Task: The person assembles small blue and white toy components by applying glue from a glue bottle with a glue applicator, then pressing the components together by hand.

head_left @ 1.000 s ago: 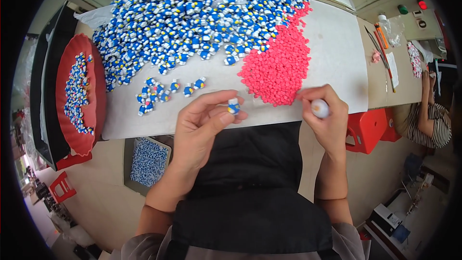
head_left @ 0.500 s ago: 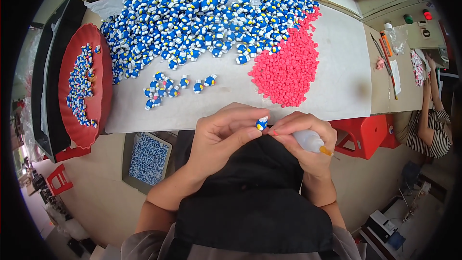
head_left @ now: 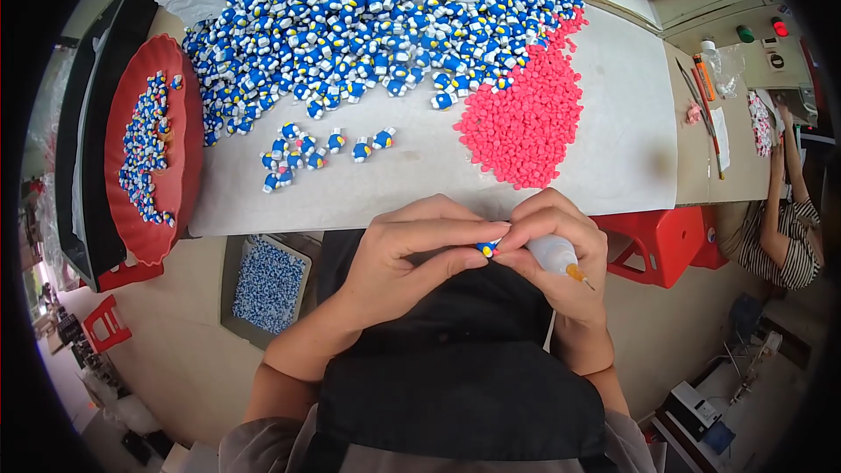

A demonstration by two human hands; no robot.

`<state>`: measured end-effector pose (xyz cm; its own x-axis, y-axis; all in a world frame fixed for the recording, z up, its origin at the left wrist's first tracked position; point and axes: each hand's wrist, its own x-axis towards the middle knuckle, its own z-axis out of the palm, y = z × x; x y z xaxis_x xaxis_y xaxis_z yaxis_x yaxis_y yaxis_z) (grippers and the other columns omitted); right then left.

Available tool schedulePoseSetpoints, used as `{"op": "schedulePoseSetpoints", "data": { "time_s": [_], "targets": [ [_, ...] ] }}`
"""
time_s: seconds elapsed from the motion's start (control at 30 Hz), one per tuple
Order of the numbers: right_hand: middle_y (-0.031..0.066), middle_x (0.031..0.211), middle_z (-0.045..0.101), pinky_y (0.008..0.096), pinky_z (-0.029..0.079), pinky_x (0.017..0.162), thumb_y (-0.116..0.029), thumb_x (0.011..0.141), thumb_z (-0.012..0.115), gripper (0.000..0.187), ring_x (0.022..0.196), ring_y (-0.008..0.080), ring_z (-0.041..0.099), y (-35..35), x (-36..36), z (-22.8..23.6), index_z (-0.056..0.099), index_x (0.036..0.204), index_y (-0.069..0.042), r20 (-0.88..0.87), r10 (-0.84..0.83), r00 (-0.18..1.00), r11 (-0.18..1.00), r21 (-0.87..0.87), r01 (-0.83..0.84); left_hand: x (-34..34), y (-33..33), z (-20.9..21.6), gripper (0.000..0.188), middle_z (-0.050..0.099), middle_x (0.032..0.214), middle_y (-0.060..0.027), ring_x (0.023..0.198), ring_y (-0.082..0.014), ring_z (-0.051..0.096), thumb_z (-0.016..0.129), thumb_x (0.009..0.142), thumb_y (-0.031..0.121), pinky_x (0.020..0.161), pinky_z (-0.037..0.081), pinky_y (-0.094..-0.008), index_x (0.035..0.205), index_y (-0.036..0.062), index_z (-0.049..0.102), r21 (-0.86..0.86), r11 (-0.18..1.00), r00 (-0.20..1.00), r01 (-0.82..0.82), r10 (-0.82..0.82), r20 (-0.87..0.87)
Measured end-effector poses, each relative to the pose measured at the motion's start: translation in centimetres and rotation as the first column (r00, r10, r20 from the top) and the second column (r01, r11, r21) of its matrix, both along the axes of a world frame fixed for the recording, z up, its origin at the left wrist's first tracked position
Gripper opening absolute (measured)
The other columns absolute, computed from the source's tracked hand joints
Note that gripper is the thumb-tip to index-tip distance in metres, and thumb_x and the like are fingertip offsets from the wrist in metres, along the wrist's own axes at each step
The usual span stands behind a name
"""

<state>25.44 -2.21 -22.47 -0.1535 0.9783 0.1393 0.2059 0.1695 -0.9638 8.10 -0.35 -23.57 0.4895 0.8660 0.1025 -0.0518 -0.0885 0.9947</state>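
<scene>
My left hand pinches a small blue, white and yellow figurine between thumb and fingertips, just off the table's near edge. Against its side sits a tiny pink piece, at the fingertips of my right hand. That hand is closed, and a translucent squeeze bottle with an amber needle tip is tucked in it, tip pointing down and right. The fingers partly cover both figurine and pink piece. Ahead lie a heap of pink pieces and a small group of figurines.
A large pile of figurines covers the far table. A red scalloped tray with figurines stands left; a grey bin of small blue-and-white pieces sits below. Right are brushes, a red stool and another person's arms.
My right fingertips have come up to the figurine, bringing the pink piece against it. The figurine has tilted and moved slightly right and down, and the bottle has turned its tip further downward.
</scene>
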Motion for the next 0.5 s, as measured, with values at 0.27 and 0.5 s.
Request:
{"op": "schedulePoseSetpoints", "data": {
  "time_s": [0.27,0.5],
  "targets": [
    [0.0048,0.070,0.054,0.0224,0.039,0.057,0.002,0.060,0.067,0.013,0.065,0.0130,0.051,-0.5,-0.4,-0.5,0.060,0.070,-0.003,-0.135,0.026,0.991,0.993,-0.114,-0.042,-0.6,-0.6,-0.3,0.026,0.059,0.080,-0.0081,0.072,-0.0134,0.054,0.059,0.069,-0.003,0.059,0.043,-0.0224,0.094,0.0040,0.061,-0.097,0.995,0.999,0.017,-0.013,0.043],
    [0.0035,0.075,0.050,0.0212,0.039,0.056,0.005,0.061,0.065,0.026,0.062,0.0103,0.049,-0.8,-0.5,-1.3,0.057,0.084,-0.003,-0.135,-0.031,0.990,0.999,-0.015,0.029,-1.0,1.1,0.6,0.025,0.057,0.078,-0.0066,0.070,-0.0139,0.052,0.062,0.066,-0.001,0.060,0.041,-0.0229,0.090,0.0033,0.061,-0.015,0.999,0.991,-0.047,0.045,-0.127]
  ]
}}
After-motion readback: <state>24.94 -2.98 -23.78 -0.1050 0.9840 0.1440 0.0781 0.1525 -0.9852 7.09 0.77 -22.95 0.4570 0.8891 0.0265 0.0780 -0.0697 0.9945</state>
